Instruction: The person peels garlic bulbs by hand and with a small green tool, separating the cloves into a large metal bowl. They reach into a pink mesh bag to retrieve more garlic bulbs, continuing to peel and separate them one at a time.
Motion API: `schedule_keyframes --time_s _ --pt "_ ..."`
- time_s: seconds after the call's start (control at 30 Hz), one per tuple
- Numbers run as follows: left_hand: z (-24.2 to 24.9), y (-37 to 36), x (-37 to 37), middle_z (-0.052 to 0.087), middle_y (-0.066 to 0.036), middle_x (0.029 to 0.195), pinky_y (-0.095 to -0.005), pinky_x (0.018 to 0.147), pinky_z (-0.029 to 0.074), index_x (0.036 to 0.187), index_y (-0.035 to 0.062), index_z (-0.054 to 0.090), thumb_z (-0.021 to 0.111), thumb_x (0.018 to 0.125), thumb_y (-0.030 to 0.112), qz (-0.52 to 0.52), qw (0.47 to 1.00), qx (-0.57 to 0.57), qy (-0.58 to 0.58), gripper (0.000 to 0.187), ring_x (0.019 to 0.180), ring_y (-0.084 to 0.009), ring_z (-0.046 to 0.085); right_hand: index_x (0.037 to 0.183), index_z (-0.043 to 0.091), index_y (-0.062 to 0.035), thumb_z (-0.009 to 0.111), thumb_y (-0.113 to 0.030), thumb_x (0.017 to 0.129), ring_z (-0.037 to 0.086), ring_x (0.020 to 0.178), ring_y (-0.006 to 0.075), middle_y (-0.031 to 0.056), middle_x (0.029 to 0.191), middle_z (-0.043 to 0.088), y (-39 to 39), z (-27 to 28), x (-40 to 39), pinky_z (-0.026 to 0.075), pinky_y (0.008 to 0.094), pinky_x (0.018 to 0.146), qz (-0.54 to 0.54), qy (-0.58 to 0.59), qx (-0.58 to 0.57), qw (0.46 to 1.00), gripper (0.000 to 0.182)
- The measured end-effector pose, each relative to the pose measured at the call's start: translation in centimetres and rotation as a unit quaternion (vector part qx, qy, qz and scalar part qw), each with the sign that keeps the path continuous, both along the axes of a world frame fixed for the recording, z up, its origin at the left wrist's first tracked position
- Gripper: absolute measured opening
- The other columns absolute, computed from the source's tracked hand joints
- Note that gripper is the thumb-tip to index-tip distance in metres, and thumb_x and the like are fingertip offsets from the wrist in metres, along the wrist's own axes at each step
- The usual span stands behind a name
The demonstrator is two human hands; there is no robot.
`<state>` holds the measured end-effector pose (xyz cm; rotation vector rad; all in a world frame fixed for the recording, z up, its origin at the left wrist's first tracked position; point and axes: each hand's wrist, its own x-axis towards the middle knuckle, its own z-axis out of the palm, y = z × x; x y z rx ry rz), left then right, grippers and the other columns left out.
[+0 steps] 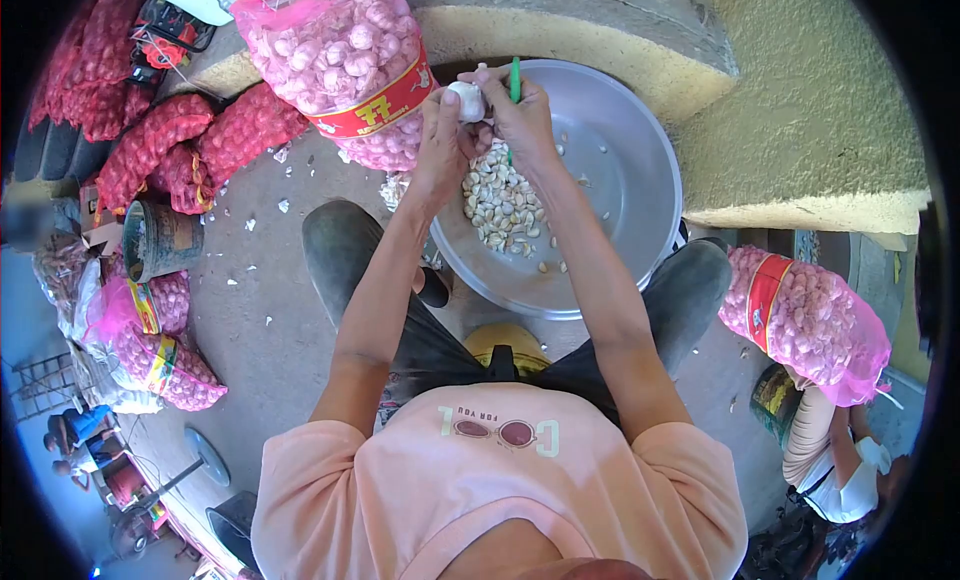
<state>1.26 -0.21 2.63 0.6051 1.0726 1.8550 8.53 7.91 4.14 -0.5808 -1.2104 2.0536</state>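
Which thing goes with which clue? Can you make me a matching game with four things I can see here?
Things:
1. Garlic bulb
2. Loose cloves
3. Basin
4. Shirt

Clues:
A. Round, silver and wide
B. Peach-coloured, with letters on it
C. White and held in the left hand
D. In a pile inside the big bowl

Right pairs: 1-C, 2-D, 3-A, 4-B

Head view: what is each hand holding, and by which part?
Left hand: the garlic bulb, by its side. Right hand: a green tool, around its middle.
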Motion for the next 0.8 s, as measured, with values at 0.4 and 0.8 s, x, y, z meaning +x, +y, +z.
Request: schedule_keyframes --time_s 0.4,0.8 --pt "0.7 -0.6 -1.5 0.052 0.002 0.072 -0.0211 0.046 0.030 0.091 0.0106 0.054 0.032 0.096 0.054 0.013 0.996 -0.042 -0.083 0.049 0.052 -0.0072 0.043 0.111 0.055 0.0004 0.049 -0.039 0.097 0.061 0.074 0.0163 0.0074 0.083 0.060 -0.4 0.0 2.4 0.050 0.0307 0.070 -0.061 -0.136 0.232 0.961 0.042" --pt "0.7 -0.4 0.4 0.051 0.004 0.067 -0.0221 0.047 0.029 0.093 0.0144 0.057 0.032 0.096 0.052 -0.020 0.994 -0.104 -0.020 0.046 0.054 -0.0055 0.042 0.143 0.033 -0.0020 0.051 -0.036 0.096 0.052 0.114 0.0200 0.0153 0.137 0.048 1.3 1.0 5.5 0.042 0.0313 0.094 0.194 -0.172 0.294 0.920 0.061"
